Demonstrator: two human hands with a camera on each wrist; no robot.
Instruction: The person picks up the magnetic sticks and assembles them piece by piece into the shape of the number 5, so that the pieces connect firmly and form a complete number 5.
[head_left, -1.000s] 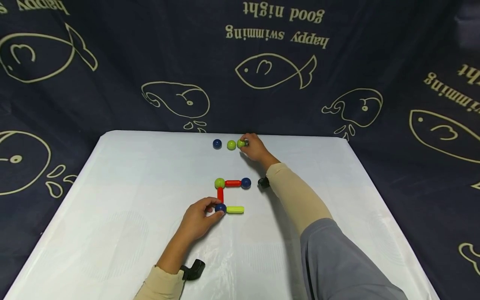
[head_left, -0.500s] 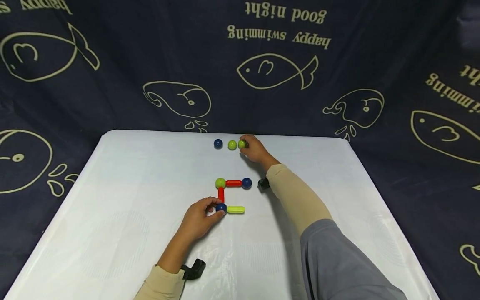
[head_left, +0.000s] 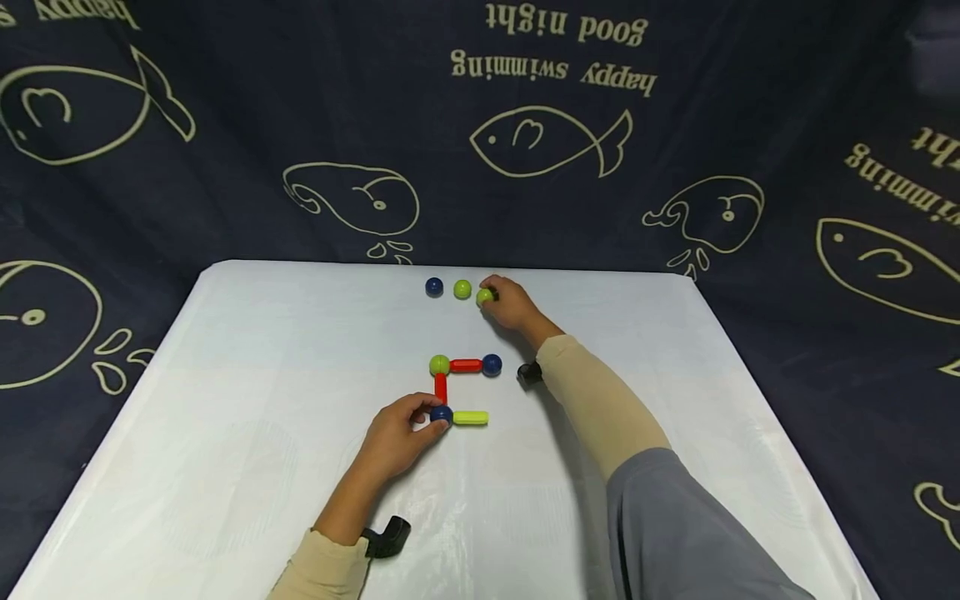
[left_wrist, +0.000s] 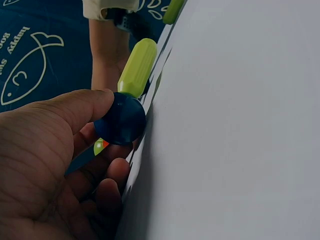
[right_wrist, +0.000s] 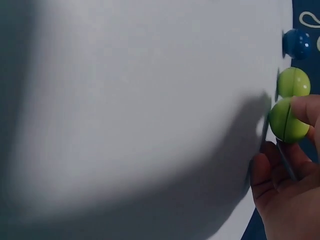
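Note:
My left hand pinches a dark blue ball between thumb and fingers at the near corner of a ball-and-stick shape on the table. From that ball a yellow-green stick points right, and a red stick runs away to a green ball. A second red stick joins the green ball to another blue ball. Near the far edge, my right hand holds a loose green ball with thumb and fingers. A small dark spot beside it is too hidden to identify.
Left of my right hand lie a green ball and a blue ball near the far edge of the white table. A dark cloth with fish drawings hangs behind the table. Each wrist wears a black camera.
My right hand has drawn its green ball slightly toward me, away from the other green ball. My left hand and the joined shape stay in place.

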